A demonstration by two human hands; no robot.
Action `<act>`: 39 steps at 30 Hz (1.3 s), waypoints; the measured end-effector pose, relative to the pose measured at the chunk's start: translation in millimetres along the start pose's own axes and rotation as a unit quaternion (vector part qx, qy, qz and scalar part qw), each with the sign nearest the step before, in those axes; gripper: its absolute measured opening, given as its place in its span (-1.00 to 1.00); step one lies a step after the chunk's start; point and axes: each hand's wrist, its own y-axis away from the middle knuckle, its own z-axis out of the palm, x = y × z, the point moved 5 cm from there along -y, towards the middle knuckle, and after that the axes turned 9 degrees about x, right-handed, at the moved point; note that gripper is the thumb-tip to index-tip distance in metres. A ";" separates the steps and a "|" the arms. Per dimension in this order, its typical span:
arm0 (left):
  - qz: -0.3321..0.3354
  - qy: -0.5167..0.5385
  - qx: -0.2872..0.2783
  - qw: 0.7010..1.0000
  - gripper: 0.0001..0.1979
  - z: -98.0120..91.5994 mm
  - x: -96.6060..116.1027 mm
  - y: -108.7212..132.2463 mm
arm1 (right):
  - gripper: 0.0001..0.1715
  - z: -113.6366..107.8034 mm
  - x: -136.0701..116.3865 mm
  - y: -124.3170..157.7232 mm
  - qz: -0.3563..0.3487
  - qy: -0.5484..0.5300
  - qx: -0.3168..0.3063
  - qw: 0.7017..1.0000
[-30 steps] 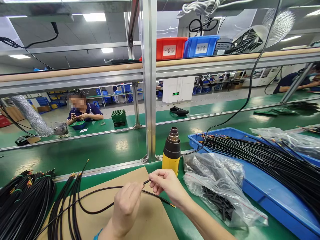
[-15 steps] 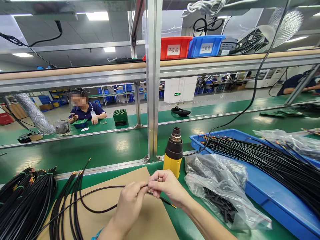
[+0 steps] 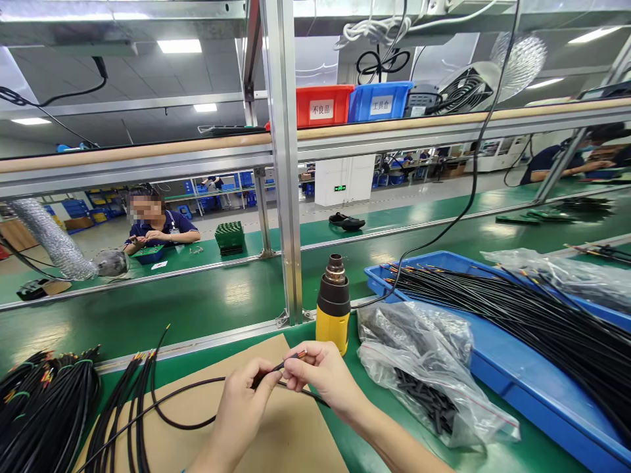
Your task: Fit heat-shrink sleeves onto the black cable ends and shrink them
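Observation:
Both hands meet over the brown cardboard (image 3: pixel 290 430). My left hand (image 3: pixel 250 394) pinches a black cable (image 3: pixel 190 426) near its end. My right hand (image 3: pixel 323 374) is closed on the cable's tip, where a short black sleeve and orange-tipped wires show between the fingers. The cable loops away to the left across the cardboard. Several black cables (image 3: pixel 135 420) lie on the cardboard's left part. Just behind my right hand stands a yellow and black heat gun (image 3: pixel 333 309), nozzle up.
Bundled black cables (image 3: pixel 49 414) lie at the far left. On the right are a plastic bag of short black tubes (image 3: pixel 428 401) and a blue tray (image 3: pixel 532 381) of cables. A metal post (image 3: pixel 284 197) rises ahead. A person (image 3: pixel 160 223) sits across the bench.
The view has shifted slightly. The coloured wire ends now show at my right fingertips, and the cable end between my hands is more exposed. The person opposite has brought both hands together.

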 end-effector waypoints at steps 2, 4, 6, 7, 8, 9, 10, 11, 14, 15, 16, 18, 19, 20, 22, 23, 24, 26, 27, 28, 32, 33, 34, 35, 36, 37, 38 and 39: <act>0.017 -0.001 -0.004 1.000 -0.78 1.3 3.7 1.7 | -0.72 1.7 -0.2 1.3 -0.016 0.013 0.004 1.000; 0.032 -0.005 -0.003 0.999 -0.78 2.0 5.8 2.8 | -0.74 3.0 0.4 2.4 -0.021 0.021 0.009 1.000; 0.042 -0.008 0.004 0.999 -0.78 1.7 6.3 3.0 | -0.73 3.2 1.0 3.1 -0.021 0.026 0.017 0.999; 0.045 -0.009 0.006 0.999 -0.78 1.4 6.3 2.9 | -0.73 3.2 1.0 3.3 -0.021 0.028 0.020 0.999; 0.047 -0.009 0.008 0.999 -0.78 1.1 6.3 2.7 | -0.73 3.2 0.8 3.4 -0.024 0.029 0.020 0.999; 0.048 -0.010 0.007 0.999 -0.78 0.9 6.4 2.4 | -0.73 3.2 0.4 3.5 -0.026 0.030 0.020 0.999; 0.048 -0.013 0.004 0.999 -0.78 1.0 6.5 2.2 | -0.73 3.2 -0.1 3.7 -0.028 0.033 0.020 0.999; 0.049 -0.015 0.002 0.999 -0.78 0.8 6.8 1.9 | -0.73 3.2 -0.8 3.8 -0.031 0.036 0.019 0.999; 0.052 -0.015 0.002 0.999 -0.78 0.0 7.2 1.3 | -0.75 2.7 -2.9 4.7 -0.035 0.042 0.021 0.998; 0.052 -0.014 0.000 0.999 -0.78 -0.1 7.1 1.3 | -0.76 2.7 -3.6 5.1 -0.035 0.043 0.020 0.998; 0.053 -0.013 -0.001 0.999 -0.79 -0.2 6.8 1.4 | -0.78 2.7 -4.3 5.5 -0.034 0.044 0.018 0.998; 0.051 -0.017 -0.005 0.999 -0.79 -0.2 5.4 1.6 | -0.80 2.7 -5.4 6.2 -0.034 0.047 0.014 0.998; 0.051 -0.021 -0.006 0.998 -0.79 -0.2 4.6 1.6 | -0.81 2.6 -5.9 6.4 -0.034 0.049 0.011 0.998; 0.051 -0.024 -0.006 0.998 -0.79 -0.2 3.9 1.6 | -0.81 2.6 -6.3 6.6 -0.035 0.049 0.008 0.998; 0.055 -0.031 -0.005 0.998 -0.78 0.0 2.6 1.1 | -0.81 2.5 -7.1 6.7 -0.037 0.046 0.002 0.998; 0.060 -0.034 -0.006 0.998 -0.78 0.3 2.3 0.8 | -0.81 2.5 -7.5 6.8 -0.038 0.045 -0.001 0.998; 0.065 -0.037 -0.008 0.997 -0.78 0.7 2.0 0.4 | -0.81 2.6 -8.0 6.8 -0.039 0.046 -0.004 0.998; 0.075 -0.046 -0.013 0.996 -0.78 1.4 1.9 -0.2 | -0.82 2.8 -9.0 7.0 -0.043 0.048 -0.008 0.998; 0.080 -0.052 -0.016 0.995 -0.78 1.6 2.0 -0.3 | -0.82 2.9 -9.5 7.2 -0.045 0.049 -0.009 0.998; 0.085 -0.057 -0.018 0.995 -0.77 1.5 2.2 -0.4 | -0.83 3.0 -9.8 7.4 -0.047 0.048 -0.011 0.998; 0.098 -0.076 -0.026 0.992 -0.75 0.8 2.7 -0.1 | -0.86 2.9 -10.2 8.5 -0.058 0.043 -0.022 0.997; 0.101 -0.078 -0.031 0.991 -0.75 0.9 2.8 0.1 | -0.87 2.8 -10.1 8.6 -0.060 0.044 -0.026 0.997; 0.103 -0.079 -0.037 0.991 -0.75 0.9 2.8 0.3 | -0.87 2.7 -10.1 8.6 -0.061 0.046 -0.030 0.997; 0.106 -0.078 -0.042 0.990 -0.75 1.1 2.8 0.5 | -0.88 2.5 -10.1 8.4 -0.061 0.048 -0.033 0.996; 0.108 -0.077 -0.045 0.990 -0.75 1.1 2.7 0.6 | -0.88 2.4 -10.2 8.1 -0.061 0.049 -0.035 0.996; 0.110 -0.076 -0.048 0.990 -0.75 1.1 2.7 0.7 | -0.88 2.3 -10.4 7.8 -0.059 0.049 -0.037 0.996; 0.111 -0.074 -0.050 0.990 -0.75 1.1 2.6 0.9 | -0.88 2.2 -10.7 7.5 -0.058 0.048 -0.037 0.996; 0.112 -0.072 -0.051 0.990 -0.74 1.1 2.5 1.0 | -0.88 2.1 -10.9 7.4 -0.057 0.047 -0.038 0.997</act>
